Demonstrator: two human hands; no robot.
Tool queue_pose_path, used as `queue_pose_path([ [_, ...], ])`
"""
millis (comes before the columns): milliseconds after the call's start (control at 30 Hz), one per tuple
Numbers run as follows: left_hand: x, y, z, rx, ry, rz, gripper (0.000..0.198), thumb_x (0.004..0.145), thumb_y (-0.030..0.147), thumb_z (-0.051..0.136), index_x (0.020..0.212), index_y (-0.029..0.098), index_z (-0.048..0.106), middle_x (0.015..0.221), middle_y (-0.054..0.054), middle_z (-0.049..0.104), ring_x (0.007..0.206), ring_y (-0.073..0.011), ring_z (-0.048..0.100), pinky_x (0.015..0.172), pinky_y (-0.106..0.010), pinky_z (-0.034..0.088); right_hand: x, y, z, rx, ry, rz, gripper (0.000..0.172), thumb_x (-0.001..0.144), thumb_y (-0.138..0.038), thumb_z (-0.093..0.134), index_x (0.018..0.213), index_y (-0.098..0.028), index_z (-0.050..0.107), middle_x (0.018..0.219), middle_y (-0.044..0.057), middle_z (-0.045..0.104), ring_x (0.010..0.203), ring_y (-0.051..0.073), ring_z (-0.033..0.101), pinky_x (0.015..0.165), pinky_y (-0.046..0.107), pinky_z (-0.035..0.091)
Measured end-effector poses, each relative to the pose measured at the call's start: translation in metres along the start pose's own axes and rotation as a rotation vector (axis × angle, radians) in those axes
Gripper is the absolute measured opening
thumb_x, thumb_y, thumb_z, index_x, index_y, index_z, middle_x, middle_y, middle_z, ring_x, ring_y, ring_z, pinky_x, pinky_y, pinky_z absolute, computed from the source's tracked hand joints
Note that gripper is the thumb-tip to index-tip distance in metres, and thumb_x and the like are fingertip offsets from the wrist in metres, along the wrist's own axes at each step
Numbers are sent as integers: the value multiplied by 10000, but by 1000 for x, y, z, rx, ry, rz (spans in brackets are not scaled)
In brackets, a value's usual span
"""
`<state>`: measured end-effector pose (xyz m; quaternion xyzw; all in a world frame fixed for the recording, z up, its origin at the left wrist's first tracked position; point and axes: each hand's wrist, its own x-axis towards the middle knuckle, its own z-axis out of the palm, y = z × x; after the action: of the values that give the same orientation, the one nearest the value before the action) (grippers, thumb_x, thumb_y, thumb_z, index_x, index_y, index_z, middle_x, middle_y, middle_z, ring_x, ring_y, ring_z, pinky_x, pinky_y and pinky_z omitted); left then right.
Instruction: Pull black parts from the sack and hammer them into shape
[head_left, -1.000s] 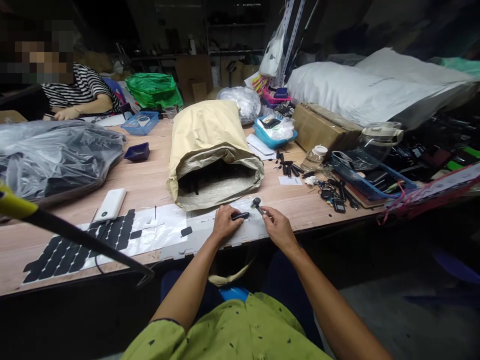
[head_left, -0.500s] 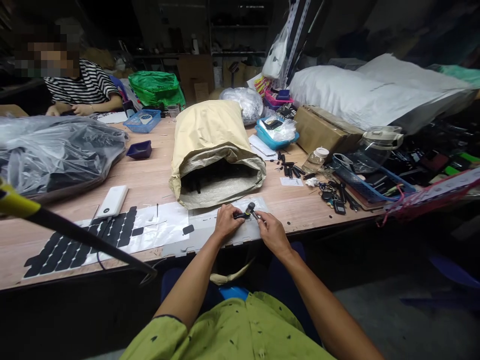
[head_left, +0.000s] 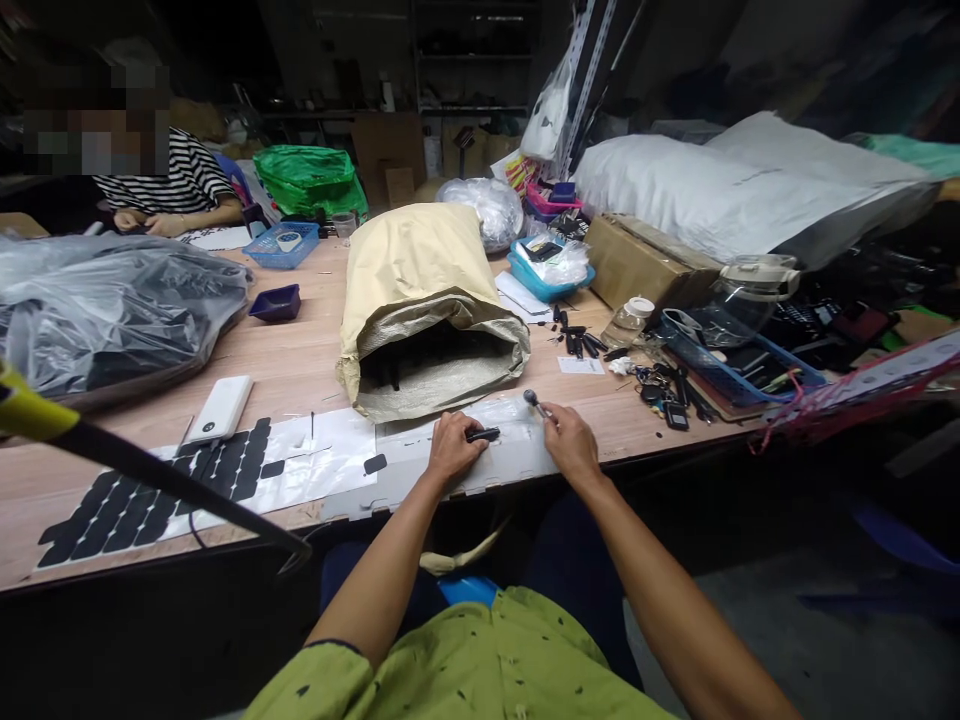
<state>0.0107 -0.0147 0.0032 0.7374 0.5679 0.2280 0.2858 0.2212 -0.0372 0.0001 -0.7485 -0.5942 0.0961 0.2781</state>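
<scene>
My left hand (head_left: 453, 447) is closed on a small black object (head_left: 483, 435) just above a pale sheet (head_left: 420, 468) at the table's front edge. To its right, my right hand (head_left: 568, 438) grips a small tool (head_left: 531, 398) with a round dark head and a metallic shaft. The two held things are apart. Behind my hands lies a large beige sack (head_left: 420, 250), its dark open mouth facing me. Left of the sheet, black rounded patches (head_left: 135, 505) lie in rows beside a white power bank (head_left: 220, 408).
A black rod with yellow tape (head_left: 172, 480) crosses the lower left. Plastic-wrapped goods (head_left: 112, 310) fill the left side. Black parts (head_left: 577, 341), a jar (head_left: 628, 322), a blue basket (head_left: 739, 365) and a cardboard box (head_left: 645, 262) are at right. A person (head_left: 176, 180) sits at the far left.
My right hand has moved right with the tool, away from the black object. My left hand has stayed near the same place, still holding that object. The view has shifted slightly.
</scene>
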Motion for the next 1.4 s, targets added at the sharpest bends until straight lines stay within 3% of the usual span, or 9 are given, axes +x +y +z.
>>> queue_pose_path([
  [167, -1, 1, 0, 16, -2, 1, 82, 734, 250, 719, 815, 239, 712, 899, -33, 679, 962, -240, 545, 893, -384, 431, 38, 15, -7, -226, 17, 186, 416, 870, -119, 471, 1198, -228, 703, 1021, 99, 637, 916, 209, 570, 738, 286, 409],
  [433, -1, -2, -6, 3, -66, 22, 123, 747, 304, 745, 851, 238, 739, 886, -37, 660, 967, -240, 532, 906, -385, 421, 38, 7, 10, -400, 79, 123, 394, 931, -161, 434, 1260, -187, 650, 1073, 135, 602, 997, 244, 515, 735, 319, 356],
  [600, -42, -11, -10, 30, -207, 186, 199, 666, 329, 844, 844, 277, 773, 1170, -56, 638, 1163, -293, 499, 1032, -464, 380, 38, 9, 12, -410, 92, 113, 391, 919, -157, 427, 1245, -168, 642, 1074, 151, 595, 992, 264, 509, 716, 339, 345],
  [767, -89, -24, 0, 217, -172, 306, 211, 662, 270, 845, 857, 258, 763, 1516, -50, 427, 1380, -360, 341, 1155, -557, 262, 39, 16, 15, -414, 123, 88, 373, 906, -176, 446, 1222, -168, 644, 1044, 147, 587, 971, 266, 508, 694, 334, 334],
  [1000, -96, -23, 9, 236, -165, 313, 207, 624, 284, 854, 786, 221, 740, 1540, -60, 410, 1393, -377, 339, 1176, -575, 233, 40, 23, 20, -435, 173, 62, 351, 893, -180, 469, 1194, -167, 650, 1007, 140, 572, 941, 258, 503, 687, 321, 328],
  [1133, -74, -20, -10, -30, -117, 204, 187, 696, 352, 799, 689, 205, 684, 1216, -75, 653, 1163, -286, 550, 1019, -465, 440, 41, 25, 23, -428, 182, 53, 344, 897, -185, 462, 1181, -171, 657, 998, 143, 568, 940, 263, 498, 684, 323, 326],
  [1233, -30, -21, -38, -82, 93, -36, 161, 841, 346, 638, 800, 193, 665, 907, -64, 679, 879, -207, 619, 804, -353, 515, 41, 25, 24, -424, 183, 50, 339, 900, -188, 462, 1177, -170, 656, 995, 144, 567, 935, 262, 498, 683, 324, 328],
  [1333, 21, -25, -66, 117, 381, -293, 166, 860, 306, 616, 949, 177, 670, 996, -101, 673, 958, -244, 634, 841, -366, 505, 41, 25, 24, -425, 171, 56, 345, 901, -184, 460, 1188, -170, 652, 1003, 144, 570, 938, 261, 504, 679, 322, 330],
  [1400, 47, -29, -78, 214, 457, -462, 209, 868, 294, 614, 1026, 168, 670, 1097, -137, 665, 1039, -277, 639, 879, -386, 496, 41, 25, 24, -425, 165, 56, 346, 902, -184, 461, 1192, -170, 648, 1005, 145, 569, 941, 263, 506, 676, 321, 332],
])
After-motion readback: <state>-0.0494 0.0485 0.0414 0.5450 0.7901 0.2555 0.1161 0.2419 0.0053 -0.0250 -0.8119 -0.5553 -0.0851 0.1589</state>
